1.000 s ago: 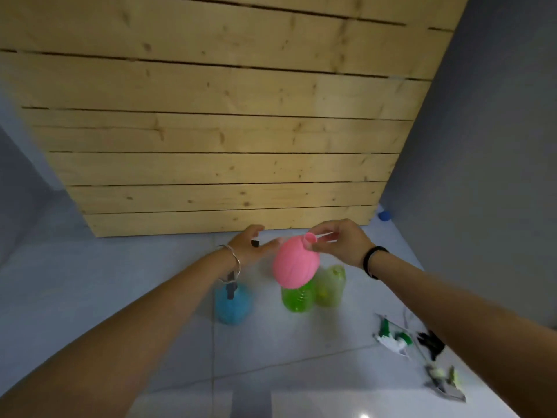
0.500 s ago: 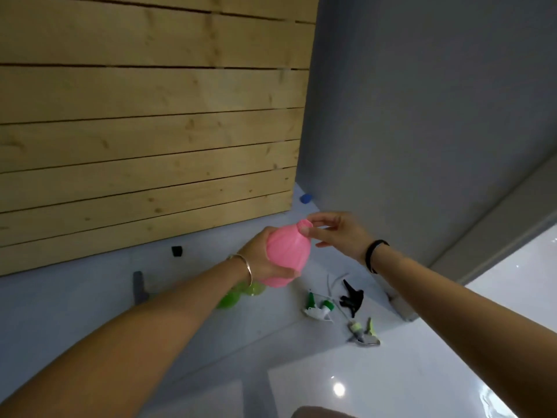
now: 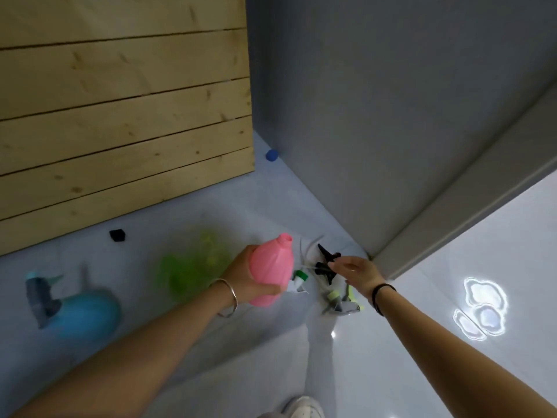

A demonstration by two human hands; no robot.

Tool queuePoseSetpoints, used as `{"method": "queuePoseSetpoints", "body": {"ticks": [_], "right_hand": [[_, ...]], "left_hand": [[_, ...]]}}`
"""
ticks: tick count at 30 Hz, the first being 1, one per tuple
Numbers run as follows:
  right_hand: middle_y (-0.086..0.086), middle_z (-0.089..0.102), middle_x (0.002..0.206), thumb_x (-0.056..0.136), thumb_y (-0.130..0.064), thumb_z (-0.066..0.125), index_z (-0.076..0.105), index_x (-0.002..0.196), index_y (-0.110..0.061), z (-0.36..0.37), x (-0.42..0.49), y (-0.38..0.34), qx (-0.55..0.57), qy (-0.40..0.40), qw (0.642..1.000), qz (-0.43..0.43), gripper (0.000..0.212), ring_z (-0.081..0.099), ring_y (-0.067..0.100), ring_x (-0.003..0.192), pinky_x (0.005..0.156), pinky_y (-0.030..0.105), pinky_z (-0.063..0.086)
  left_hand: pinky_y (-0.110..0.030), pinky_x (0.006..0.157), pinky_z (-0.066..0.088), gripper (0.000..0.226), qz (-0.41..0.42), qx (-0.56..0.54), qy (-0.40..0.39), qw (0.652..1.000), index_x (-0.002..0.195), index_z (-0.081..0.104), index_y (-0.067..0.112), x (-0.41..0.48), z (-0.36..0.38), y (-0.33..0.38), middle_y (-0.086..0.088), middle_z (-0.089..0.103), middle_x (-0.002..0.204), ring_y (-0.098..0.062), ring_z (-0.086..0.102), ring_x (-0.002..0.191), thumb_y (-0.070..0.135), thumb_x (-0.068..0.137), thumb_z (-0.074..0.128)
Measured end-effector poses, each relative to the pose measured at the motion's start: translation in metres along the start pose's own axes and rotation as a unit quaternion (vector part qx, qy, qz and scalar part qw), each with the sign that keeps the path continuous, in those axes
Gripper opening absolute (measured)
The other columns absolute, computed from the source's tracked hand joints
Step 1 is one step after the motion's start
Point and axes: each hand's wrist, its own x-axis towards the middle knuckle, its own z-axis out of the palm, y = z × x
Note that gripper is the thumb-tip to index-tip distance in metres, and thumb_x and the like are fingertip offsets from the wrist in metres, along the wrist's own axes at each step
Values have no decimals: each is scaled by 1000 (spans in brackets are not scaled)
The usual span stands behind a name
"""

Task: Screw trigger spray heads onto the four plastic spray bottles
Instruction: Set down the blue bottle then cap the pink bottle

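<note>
Now that the right hand (image 3: 358, 276) has left the pink bottle's (image 3: 271, 271) open neck and reaches, fingers loose and empty, over the black spray head (image 3: 327, 262) just beyond it, the left hand (image 3: 251, 277) alone grips the bottle, so fetching a head seems next.

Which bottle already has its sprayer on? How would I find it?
Start at the wooden plank wall and look down to the floor at the far left. The blue bottle sits there alone, the only one wearing a trigger head; the pink bottle has a bare neck.
</note>
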Motion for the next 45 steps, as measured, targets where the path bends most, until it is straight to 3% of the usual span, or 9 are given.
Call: {"method": "queuePoseSetpoints", "body": {"ticks": [8, 11, 13, 16, 18, 21, 25, 29, 45], "right_hand": [[12, 55, 132, 78, -43, 70, 51, 131, -2, 18, 57, 45, -14, 56, 991, 119, 70, 54, 28, 118, 90, 28, 39], [12, 62, 97, 75, -47, 71, 64, 97, -4, 29, 75, 45, -6, 47, 988, 147, 49, 58, 20, 74, 60, 21, 41], [9, 65, 85, 71, -43, 76, 69, 91, -2, 38, 86, 45, 8, 67, 985, 156, 47, 57, 18, 63, 49, 18, 43], [14, 70, 104, 59, -46, 84, 67, 107, -3, 49, 98, 43, 13, 89, 978, 187, 67, 65, 26, 89, 74, 30, 51], [12, 67, 106, 54, -52, 84, 62, 114, -3, 51, 101, 41, -8, 74, 975, 209, 80, 60, 24, 91, 78, 34, 47], [10, 61, 98, 57, -54, 81, 61, 114, -3, 51, 101, 40, -36, 47, 973, 223, 79, 60, 26, 94, 88, 35, 47], [16, 62, 120, 61, -49, 80, 56, 119, -3, 58, 99, 38, -22, 52, 971, 232, 78, 58, 31, 112, 98, 37, 47], [17, 61, 118, 64, -33, 79, 52, 120, -2, 73, 94, 31, -9, 82, 968, 239, 69, 61, 31, 107, 90, 37, 52], [14, 61, 116, 70, -34, 78, 59, 117, -5, 82, 73, 42, -8, 86, 985, 151, 59, 62, 27, 95, 86, 34, 52]], "left_hand": [[-16, 67, 43, 98, -21, -4, 6, 1000, 114, 40, 38, 40, 24, -15, 18, 53, 107, -13, 57, 98, 55, 27, 81], [-17, 68, 45, 97, -16, -10, 14, 1000, 114, 41, 38, 50, 23, -18, 15, 55, 109, -11, 58, 98, 53, 27, 82], [-20, 70, 47, 97, -18, -15, 18, 1000, 116, 42, 37, 56, 20, -20, 14, 55, 111, -12, 58, 99, 51, 28, 83], [-23, 71, 49, 98, -20, -12, 22, 999, 118, 42, 35, 64, 14, -20, 12, 55, 112, -12, 58, 98, 49, 29, 82], [-17, 65, 46, 98, -19, -13, 21, 1000, 117, 42, 34, 65, 11, -19, 14, 54, 108, -7, 57, 94, 49, 28, 81], [-17, 65, 45, 95, -20, -16, 18, 1000, 117, 42, 34, 66, 7, -18, 15, 53, 107, -10, 56, 95, 42, 34, 87], [-24, 72, 47, 89, -21, -8, 21, 1000, 118, 40, 34, 65, 7, -20, 8, 54, 113, -17, 56, 101, 30, 45, 91], [-22, 70, 46, 88, -16, -1, 20, 1000, 117, 40, 35, 64, 8, -21, 14, 53, 108, -14, 56, 97, 30, 46, 91], [-14, 63, 42, 85, -18, -27, 27, 999, 116, 40, 38, 57, 6, -34, 24, 50, 103, 5, 50, 89, 22, 49, 91]]}}
